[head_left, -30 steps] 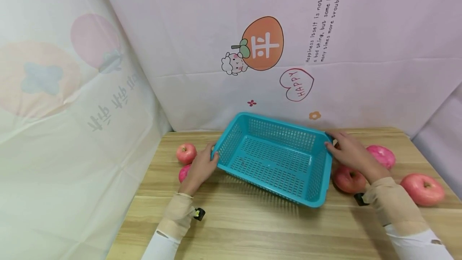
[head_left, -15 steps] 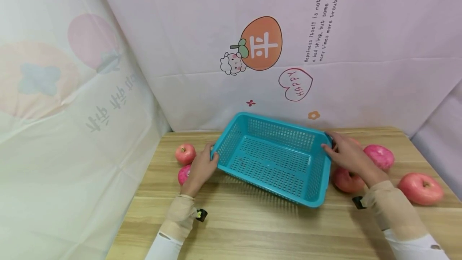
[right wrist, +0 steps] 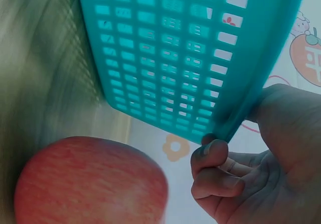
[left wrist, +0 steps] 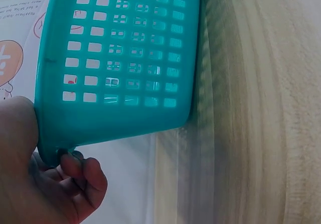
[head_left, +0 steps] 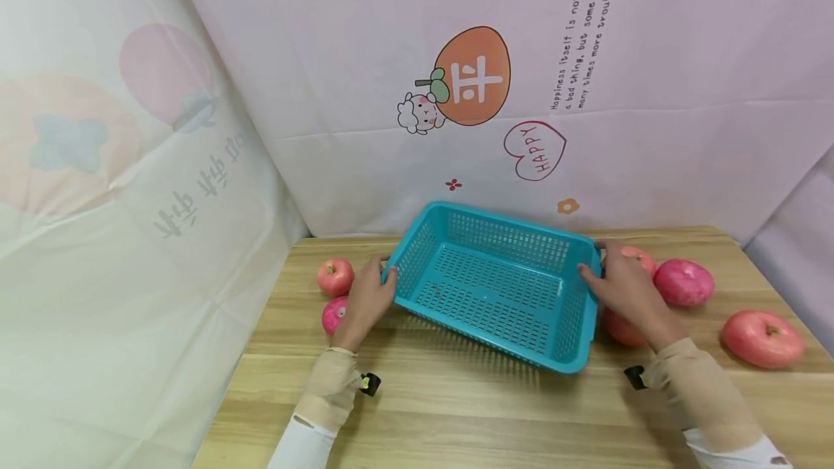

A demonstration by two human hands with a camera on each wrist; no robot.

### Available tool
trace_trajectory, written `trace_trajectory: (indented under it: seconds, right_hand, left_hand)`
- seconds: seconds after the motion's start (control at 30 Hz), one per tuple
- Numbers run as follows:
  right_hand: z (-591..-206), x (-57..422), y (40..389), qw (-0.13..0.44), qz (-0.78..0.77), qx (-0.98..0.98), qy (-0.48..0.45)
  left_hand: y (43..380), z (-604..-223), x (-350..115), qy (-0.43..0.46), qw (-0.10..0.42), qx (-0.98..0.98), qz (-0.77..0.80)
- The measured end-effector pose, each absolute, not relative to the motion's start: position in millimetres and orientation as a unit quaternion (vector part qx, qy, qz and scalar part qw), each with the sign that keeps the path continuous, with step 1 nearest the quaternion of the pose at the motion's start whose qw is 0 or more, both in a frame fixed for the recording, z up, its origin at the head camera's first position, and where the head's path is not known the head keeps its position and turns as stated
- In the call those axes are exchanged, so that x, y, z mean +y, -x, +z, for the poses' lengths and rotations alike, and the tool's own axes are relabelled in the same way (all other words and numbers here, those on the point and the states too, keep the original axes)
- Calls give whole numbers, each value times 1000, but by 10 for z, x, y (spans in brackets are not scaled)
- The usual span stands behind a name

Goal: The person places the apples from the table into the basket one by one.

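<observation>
A turquoise plastic basket (head_left: 485,299) with perforated walls sits near the back of the table, slightly skewed; nothing lies inside it. My left hand (head_left: 369,301) grips its left rim, thumb on the near side and fingers curled beneath the lip, as the left wrist view shows at the basket's corner (left wrist: 115,118). On the opposite end, my right hand (head_left: 628,288) holds the right rim, its thumb over the inside. Curled fingers (right wrist: 210,153) show under that rim in the right wrist view. Whether the basket's bottom touches the table everywhere is unclear.
Left of the basket lie a small apple (head_left: 335,277) and a pink fruit (head_left: 334,315), partly behind my left hand. Around my right hand are two partly covered apples, a pink oval fruit (head_left: 684,282) and a large apple (head_left: 762,339). A printed cloth (head_left: 365,179) hangs behind.
The basket stays almost in place. My right hand and forearm shift slightly leftward and down at the rim, uncovering more of the apple behind it. My left wrist moves a little right.
</observation>
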State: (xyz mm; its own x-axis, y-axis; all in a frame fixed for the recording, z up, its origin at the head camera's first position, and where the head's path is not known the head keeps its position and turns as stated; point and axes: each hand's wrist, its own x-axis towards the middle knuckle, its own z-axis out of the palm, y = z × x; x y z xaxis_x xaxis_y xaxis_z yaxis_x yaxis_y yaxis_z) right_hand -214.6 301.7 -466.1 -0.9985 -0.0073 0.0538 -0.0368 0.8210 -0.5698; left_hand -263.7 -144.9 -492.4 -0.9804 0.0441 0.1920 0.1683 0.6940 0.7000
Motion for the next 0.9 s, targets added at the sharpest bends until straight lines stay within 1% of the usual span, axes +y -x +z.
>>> trace_trajectory:
  seconds: [0.43, 0.63, 0.9]
  right_hand:
    - [-4705, 3007, 2225, 51, 301, -952, -2]
    - [-4696, 3015, 2273, 47, 301, -952, 2]
    - [-4714, 3026, 2316, 43, 303, -952, 3]
  left_hand:
    - [2621, -4947, -1434, 48, 49, -920, -386]
    - [2595, -4943, -1437, 47, 36, -918, -391]
    - [2529, -4960, -1423, 43, 36, -920, -389]
